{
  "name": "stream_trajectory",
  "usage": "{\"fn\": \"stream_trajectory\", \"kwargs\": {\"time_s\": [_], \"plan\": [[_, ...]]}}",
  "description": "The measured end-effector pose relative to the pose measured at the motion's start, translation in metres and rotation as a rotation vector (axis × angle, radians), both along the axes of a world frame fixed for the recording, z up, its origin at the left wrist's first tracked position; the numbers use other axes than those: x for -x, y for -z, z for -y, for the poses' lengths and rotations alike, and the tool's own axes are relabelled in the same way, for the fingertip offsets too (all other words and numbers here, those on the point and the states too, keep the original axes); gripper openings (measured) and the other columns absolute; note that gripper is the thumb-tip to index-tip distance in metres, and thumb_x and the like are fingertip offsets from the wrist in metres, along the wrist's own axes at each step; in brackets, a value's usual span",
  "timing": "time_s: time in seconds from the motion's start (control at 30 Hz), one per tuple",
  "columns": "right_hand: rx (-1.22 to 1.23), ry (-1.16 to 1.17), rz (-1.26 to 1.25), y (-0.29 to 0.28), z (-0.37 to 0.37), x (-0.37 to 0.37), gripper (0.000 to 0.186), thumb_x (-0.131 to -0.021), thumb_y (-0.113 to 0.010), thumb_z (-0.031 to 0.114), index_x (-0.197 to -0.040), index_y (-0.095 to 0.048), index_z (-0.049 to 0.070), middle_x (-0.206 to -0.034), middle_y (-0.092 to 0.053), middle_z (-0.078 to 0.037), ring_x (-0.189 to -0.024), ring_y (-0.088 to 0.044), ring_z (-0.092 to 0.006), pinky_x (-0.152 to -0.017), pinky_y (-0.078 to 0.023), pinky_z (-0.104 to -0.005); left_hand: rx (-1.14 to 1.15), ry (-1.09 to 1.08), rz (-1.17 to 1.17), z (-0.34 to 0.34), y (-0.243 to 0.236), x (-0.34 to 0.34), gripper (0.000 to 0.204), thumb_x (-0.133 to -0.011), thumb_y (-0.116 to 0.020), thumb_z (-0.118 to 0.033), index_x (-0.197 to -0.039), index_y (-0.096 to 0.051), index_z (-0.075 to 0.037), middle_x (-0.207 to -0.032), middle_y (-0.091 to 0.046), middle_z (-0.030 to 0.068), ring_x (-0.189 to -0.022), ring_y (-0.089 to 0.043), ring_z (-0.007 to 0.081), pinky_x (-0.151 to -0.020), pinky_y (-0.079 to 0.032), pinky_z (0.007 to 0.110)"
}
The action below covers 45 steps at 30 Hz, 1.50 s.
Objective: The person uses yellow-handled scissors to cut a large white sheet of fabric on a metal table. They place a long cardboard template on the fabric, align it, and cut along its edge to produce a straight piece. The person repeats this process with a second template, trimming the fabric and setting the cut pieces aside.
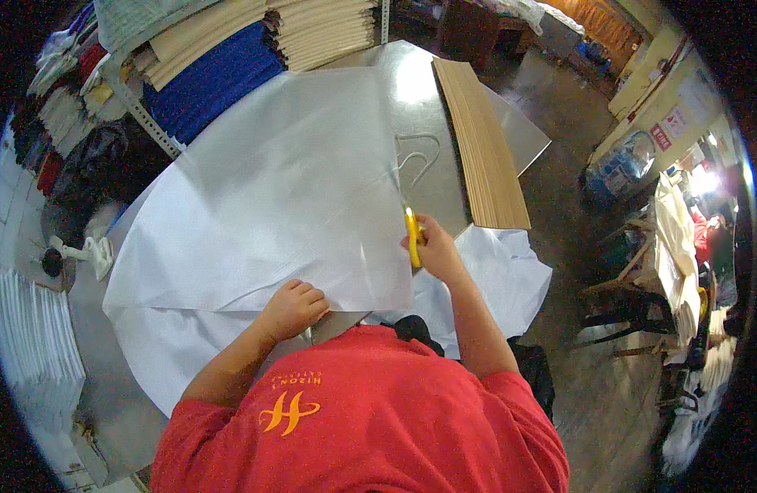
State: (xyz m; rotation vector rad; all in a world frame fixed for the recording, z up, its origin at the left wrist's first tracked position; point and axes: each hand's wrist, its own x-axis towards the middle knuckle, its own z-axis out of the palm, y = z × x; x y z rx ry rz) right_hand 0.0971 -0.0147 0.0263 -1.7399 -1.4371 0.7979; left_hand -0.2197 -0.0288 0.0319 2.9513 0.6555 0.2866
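A large translucent plastic sheet (312, 181) covers much of the table, with white cloth (156, 345) showing beneath and past its near edge. My left hand (294, 311) is at that near edge, its fingers curled together over the sheet; the thumb is hidden. At the sheet's right edge, my right hand (436, 249) is closed round a long yellow-handled tool (412, 238) pointing away from me. Its exact kind cannot be made out. Just beyond its far end lies a white hanger (423, 156) on the shiny tabletop.
A stack of brown cardboard sheets (485, 148) lies along the right side over more white cloth (510, 271). Folded blue fabric (218, 82) and cream fabric (325, 33) are stacked at the far side. A white fan (91, 255) stands left; a dark chair (629, 308) stands right.
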Motion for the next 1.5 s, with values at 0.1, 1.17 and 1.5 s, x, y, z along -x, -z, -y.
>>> {"fn": "stream_trajectory", "kwargs": {"time_s": [0.1, 1.17, 1.5], "plan": [[0.026, -0.017, 0.026, -0.003, 0.006, 0.009, 0.056, -0.077, -0.072, 0.021, -0.125, -0.048, 0.005, -0.093, -0.066, -0.015, -0.082, -0.065, -0.0226, -0.072, -0.05, -0.0346, 0.068, -0.043, 0.059, -0.003, -0.001, 0.001, 0.011, -0.083, -0.059, -0.021, -0.082, -0.059, -0.01, -0.085, -0.062, 0.0048, -0.085, -0.061, 0.023, -0.077, -0.046, 0.035], [-0.235, 0.029, 0.275, -0.01, -0.063, 0.005, 0.048, -0.074, -0.06, 0.008, -0.122, -0.052, 0.008, -0.104, -0.064, -0.019, -0.099, -0.059, -0.0383, -0.084, -0.047, -0.0447, 0.158, -2.095, 0.263, -0.047, 0.036, 0.379, 0.055, -0.085, -0.06, -0.029, -0.135, -0.041, -0.013, -0.118, -0.056, 0.0194, -0.106, -0.056, 0.0383, -0.088, -0.046, 0.048], [-0.227, 0.102, 0.389, 0.005, -0.092, 0.013, 0.048, -0.074, -0.059, 0.003, -0.121, -0.05, 0.008, -0.1, -0.063, -0.02, -0.095, -0.061, -0.0372, -0.082, -0.047, -0.0451, 0.126, -1.99, 0.754, -0.045, 0.095, 0.415, 0.052, -0.081, -0.061, -0.017, -0.13, -0.046, -0.003, -0.12, -0.055, 0.0212, -0.107, -0.055, 0.0323, -0.093, -0.042, 0.037]]}}
